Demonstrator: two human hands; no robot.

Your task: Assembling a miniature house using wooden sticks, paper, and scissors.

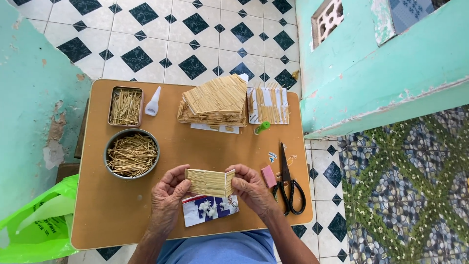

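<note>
Now your left hand [167,196] and right hand [250,189] pinch the two ends of a small stick panel [210,182], holding it just above a printed card [210,210] at the table's [117,210] near edge. Scissors [289,183] and a pink eraser [269,176] lie right; a bowl [131,154] of sticks sits left.

Both hands, left hand [168,195] and right hand [250,188], pinch the ends of a small toothpick panel [210,182] above a printed card [209,209] on the brown counter [195,146]. Black scissors [289,183] lie just right, a round bowl of toothpicks [131,154] left.
</note>
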